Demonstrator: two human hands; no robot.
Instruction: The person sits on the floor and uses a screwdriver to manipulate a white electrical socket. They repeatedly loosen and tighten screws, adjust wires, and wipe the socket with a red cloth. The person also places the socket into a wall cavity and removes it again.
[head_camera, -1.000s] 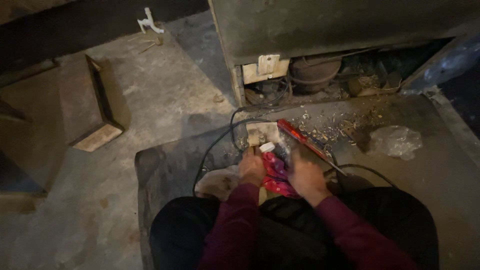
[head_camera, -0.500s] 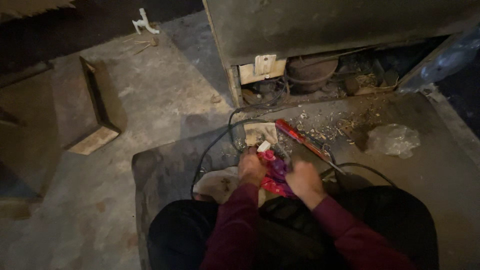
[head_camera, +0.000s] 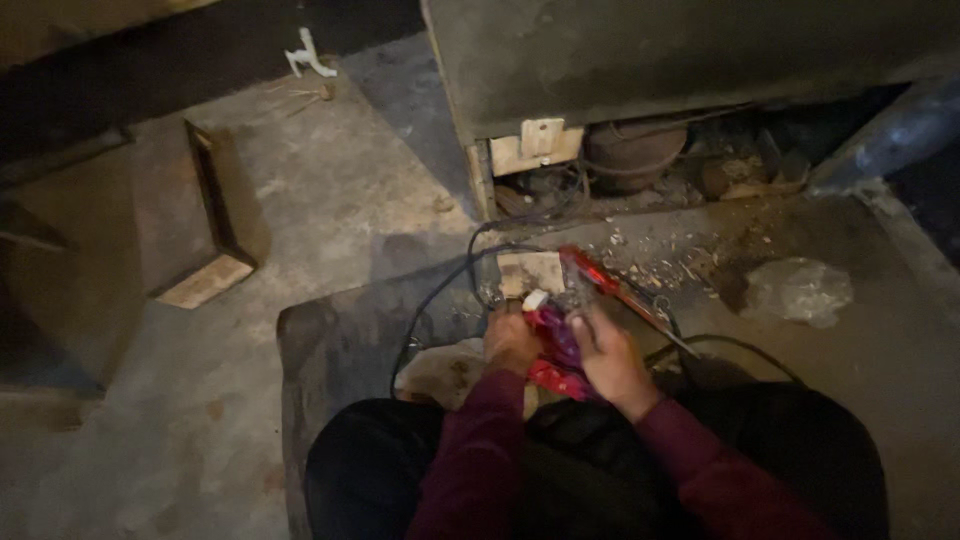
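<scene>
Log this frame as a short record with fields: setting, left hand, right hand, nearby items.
Setting: dim concrete floor in front of an appliance's open base
Left hand: grip on a red and purple bundle
Right hand: also on the bundle, fingers curled
Nearby: red-handled tool, black cable, crumpled plastic bag, wooden box
Unclear: what the bundle is, too blurred

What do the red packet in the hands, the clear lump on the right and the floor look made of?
Red packet: thin glossy plastic film, going by its crinkles and shine, held between left hand and right hand. Clear lump: probably a crumpled translucent plastic bag. Floor: matte grey, looks like bare stained concrete.
</scene>
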